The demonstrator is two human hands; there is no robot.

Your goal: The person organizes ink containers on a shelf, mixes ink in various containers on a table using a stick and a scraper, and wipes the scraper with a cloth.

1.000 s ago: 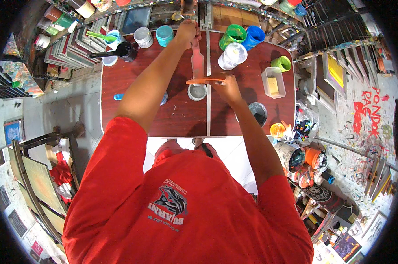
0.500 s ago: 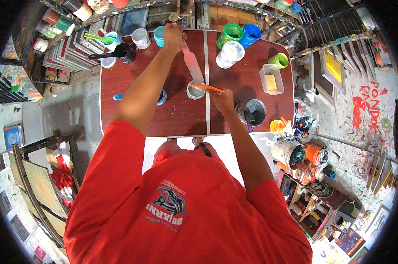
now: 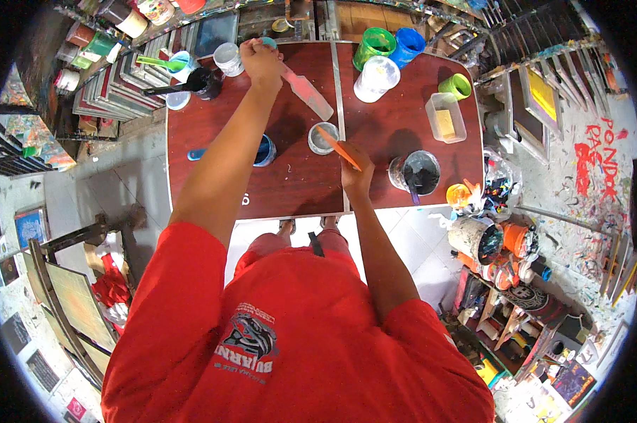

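Your left hand (image 3: 262,63) is closed around the handle end of a long, flat pink spatula (image 3: 308,94); its broad blade, filmed with grey, slants toward 5 o'clock. Your right hand (image 3: 356,168) has its fingers folded onto a thin, smooth orange spatula (image 3: 342,149), tapering toward 11 o'clock. Its tip is over the small round tub (image 3: 322,139) of grey stuff; you cannot tell whether it touches.

Taking that tub as your clock centre, the glossy, wood-grained table (image 3: 297,187) spreads all round. A cloudy white plastic tub (image 3: 376,79) stands at 1 to 2 o'clock, a clear boxy container (image 3: 460,124) with a yellowish block (image 3: 444,125) near 3, and a wide pail (image 3: 397,174) of dark contents near 4. A blue tub (image 3: 265,151), partly behind your forearm, sits between 8 and 9.

A second ago the pink spatula pointed to 6 o'clock and the orange one lay nearly level toward 9. Your left hand has since shifted leftward, now hiding most of the teal tub (image 3: 270,43).
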